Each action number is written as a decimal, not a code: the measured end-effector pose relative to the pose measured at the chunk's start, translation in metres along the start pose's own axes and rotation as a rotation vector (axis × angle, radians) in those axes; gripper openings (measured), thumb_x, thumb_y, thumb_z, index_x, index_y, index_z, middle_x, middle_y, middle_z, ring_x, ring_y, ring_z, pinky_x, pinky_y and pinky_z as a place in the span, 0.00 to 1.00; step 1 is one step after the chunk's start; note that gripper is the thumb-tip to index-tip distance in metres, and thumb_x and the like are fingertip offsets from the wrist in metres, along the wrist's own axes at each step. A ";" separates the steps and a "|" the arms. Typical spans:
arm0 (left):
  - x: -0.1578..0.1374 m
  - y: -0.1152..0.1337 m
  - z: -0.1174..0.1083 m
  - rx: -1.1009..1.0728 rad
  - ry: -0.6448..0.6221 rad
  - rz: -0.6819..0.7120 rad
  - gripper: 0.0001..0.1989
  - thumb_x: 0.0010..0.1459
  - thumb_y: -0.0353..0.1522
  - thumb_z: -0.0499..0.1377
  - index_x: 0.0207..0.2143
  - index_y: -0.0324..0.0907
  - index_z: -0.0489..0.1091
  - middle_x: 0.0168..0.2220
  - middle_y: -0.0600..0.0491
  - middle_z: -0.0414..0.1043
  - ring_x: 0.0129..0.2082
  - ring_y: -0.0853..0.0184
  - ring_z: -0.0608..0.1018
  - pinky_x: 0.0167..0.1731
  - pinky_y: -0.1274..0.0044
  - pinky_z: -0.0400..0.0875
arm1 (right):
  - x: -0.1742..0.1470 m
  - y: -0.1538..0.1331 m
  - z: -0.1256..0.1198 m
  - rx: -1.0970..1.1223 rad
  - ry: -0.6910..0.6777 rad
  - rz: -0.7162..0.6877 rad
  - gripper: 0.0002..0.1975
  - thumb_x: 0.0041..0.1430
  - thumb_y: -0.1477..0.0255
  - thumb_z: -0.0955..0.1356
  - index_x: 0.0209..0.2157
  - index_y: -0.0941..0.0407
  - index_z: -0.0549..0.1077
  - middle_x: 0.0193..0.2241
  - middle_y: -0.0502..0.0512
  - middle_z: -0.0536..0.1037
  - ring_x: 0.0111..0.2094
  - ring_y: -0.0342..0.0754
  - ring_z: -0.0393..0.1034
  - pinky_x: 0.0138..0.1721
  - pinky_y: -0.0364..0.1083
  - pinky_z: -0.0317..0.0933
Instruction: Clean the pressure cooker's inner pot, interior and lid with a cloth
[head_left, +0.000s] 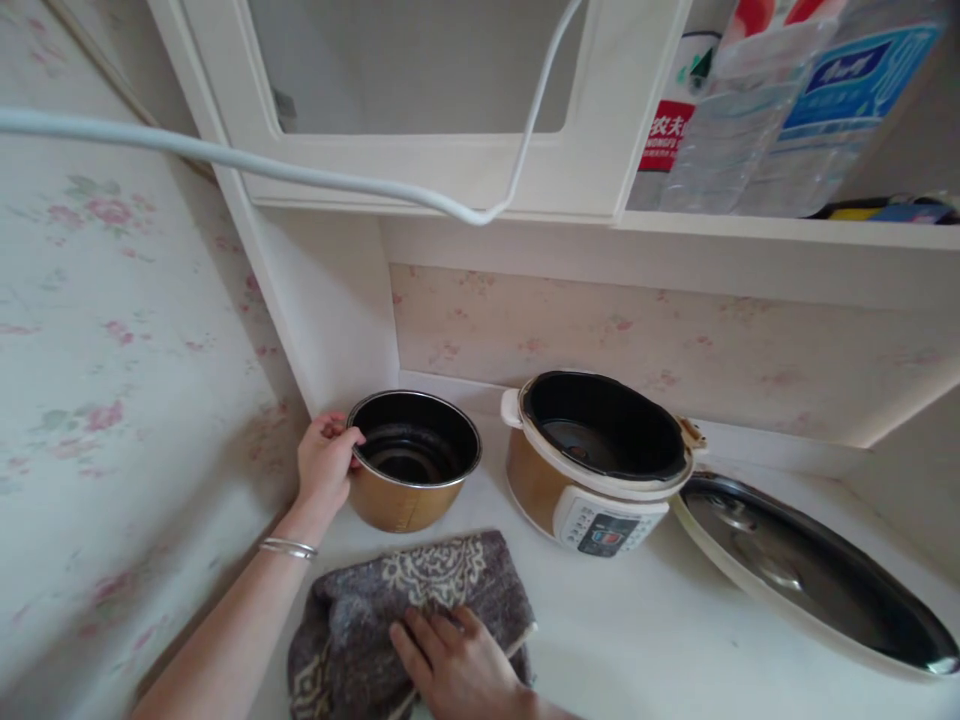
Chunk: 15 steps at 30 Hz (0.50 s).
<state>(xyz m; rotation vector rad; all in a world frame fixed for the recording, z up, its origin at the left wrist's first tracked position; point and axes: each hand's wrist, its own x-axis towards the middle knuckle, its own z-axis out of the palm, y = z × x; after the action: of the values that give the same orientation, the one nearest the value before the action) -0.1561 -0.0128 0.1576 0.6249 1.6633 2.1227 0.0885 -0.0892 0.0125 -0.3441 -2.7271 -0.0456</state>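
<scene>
My left hand (pixel 326 460) pinches the left rim of a gold inner pot (pixel 409 505) with a black inside, which stands upright on the white counter. A silver bangle circles that wrist. Below the pot lies a folded grey-brown towel (pixel 360 600) with a cream pattern. Flat on top of the towel rests my right hand (pixel 457 660), fingers stretched out. To the right of the pot is a gold and white electric cooker body (pixel 536 480), open at the top with a dark inside and a control panel at its front.
A cooker lid (pixel 810 570) lies inside-up at the right. Overhead, a white cabinet (pixel 435 165) and a shelf with clear water bottles (pixel 795 130) hang above the counter (pixel 600 640). A white cable (pixel 315 170) crosses in front of the cabinet. Floral wallpaper covers the left wall.
</scene>
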 end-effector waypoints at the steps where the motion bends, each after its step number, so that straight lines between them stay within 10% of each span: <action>1: -0.001 -0.006 -0.001 -0.009 -0.002 -0.016 0.20 0.33 0.24 0.61 0.34 0.41 0.67 0.21 0.64 0.60 0.15 0.77 0.62 0.11 0.84 0.54 | -0.008 0.003 -0.002 -0.024 0.003 0.011 0.21 0.64 0.68 0.61 0.57 0.58 0.61 0.48 0.59 0.75 0.38 0.52 0.71 0.35 0.51 0.66; 7: -0.008 -0.033 -0.007 -0.080 0.056 -0.115 0.20 0.32 0.24 0.60 0.34 0.41 0.66 0.22 0.64 0.60 0.17 0.78 0.63 0.12 0.85 0.54 | -0.048 0.032 -0.035 0.005 -0.121 0.075 0.13 0.59 0.66 0.67 0.46 0.48 0.69 0.30 0.48 0.77 0.30 0.49 0.70 0.35 0.49 0.63; 11: -0.006 -0.045 -0.018 -0.096 0.025 -0.134 0.22 0.33 0.24 0.61 0.36 0.42 0.67 0.22 0.64 0.60 0.17 0.77 0.63 0.12 0.85 0.53 | -0.044 0.043 -0.086 0.339 -0.284 0.273 0.22 0.52 0.75 0.67 0.50 0.50 0.69 0.38 0.52 0.77 0.39 0.50 0.72 0.40 0.46 0.64; 15: -0.009 -0.056 -0.035 -0.044 -0.026 -0.141 0.28 0.34 0.26 0.60 0.44 0.42 0.69 0.22 0.64 0.60 0.17 0.77 0.62 0.13 0.85 0.54 | -0.012 0.061 -0.147 0.716 -0.110 0.639 0.27 0.50 0.82 0.61 0.51 0.51 0.70 0.46 0.53 0.76 0.47 0.47 0.70 0.50 0.45 0.63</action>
<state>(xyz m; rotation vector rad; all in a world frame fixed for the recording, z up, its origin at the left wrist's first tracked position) -0.1672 -0.0324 0.0954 0.5038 1.5937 2.0367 0.1690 -0.0443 0.1426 -0.9709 -2.3883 1.0999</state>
